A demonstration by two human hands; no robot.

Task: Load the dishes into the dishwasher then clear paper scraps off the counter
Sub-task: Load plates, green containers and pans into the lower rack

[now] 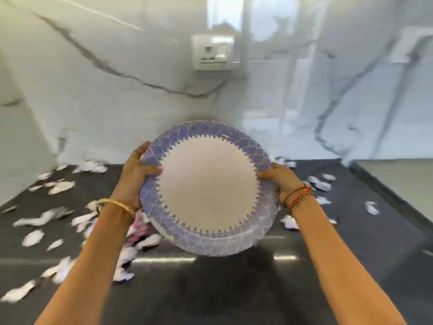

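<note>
A stack of round plates (207, 186), white in the middle with a blue patterned rim, is lifted above the dark counter (210, 289) at the centre of the view. My left hand (136, 174) grips its left rim, thumb on top. My right hand (281, 178) grips the right rim the same way. White paper scraps (59, 186) lie scattered over the counter, most on the left, with more scraps (319, 182) on the right. No dishwasher is in view.
A marble-look wall with a socket plate (212, 52) stands behind the counter. The counter ends at a raised edge (398, 200) on the right. Something pink (140, 227) shows under the plates' left side, blurred.
</note>
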